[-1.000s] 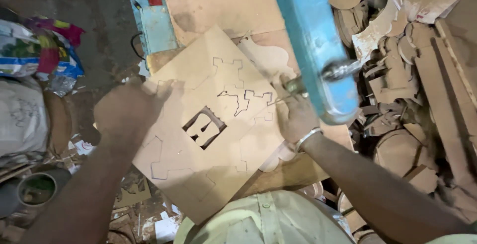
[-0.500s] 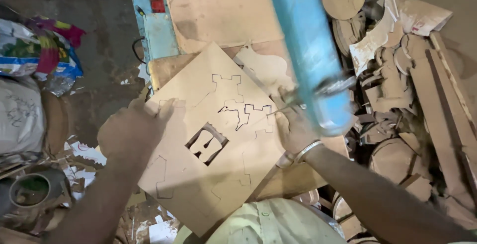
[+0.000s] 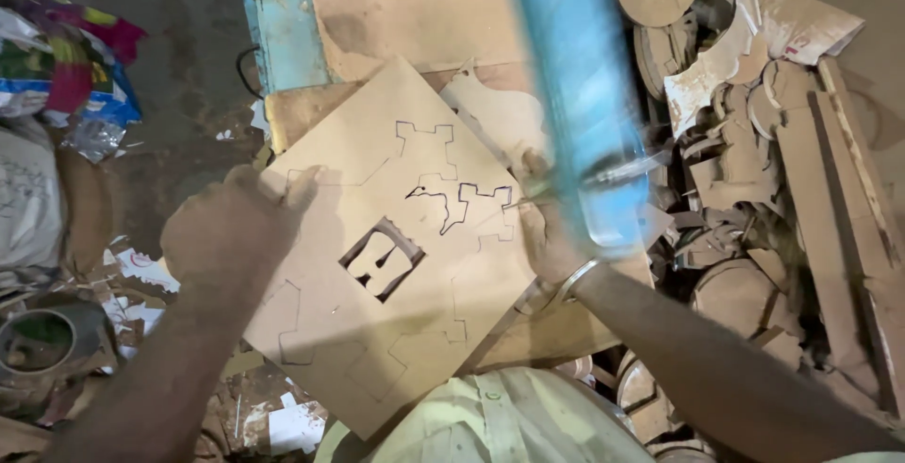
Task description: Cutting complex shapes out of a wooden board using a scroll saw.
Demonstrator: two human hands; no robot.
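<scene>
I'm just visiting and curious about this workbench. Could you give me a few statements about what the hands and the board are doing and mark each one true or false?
1. The left hand rests on the left edge of the board. True.
2. The board is uncut. False: a hole is already cut out near its middle.
3. The right hand wears a bangle at the wrist. True.
4. The blue arm of the machine lies under the board. False: it passes above the board and the right hand.
5. Wood offcuts are piled to the right. True.
</scene>
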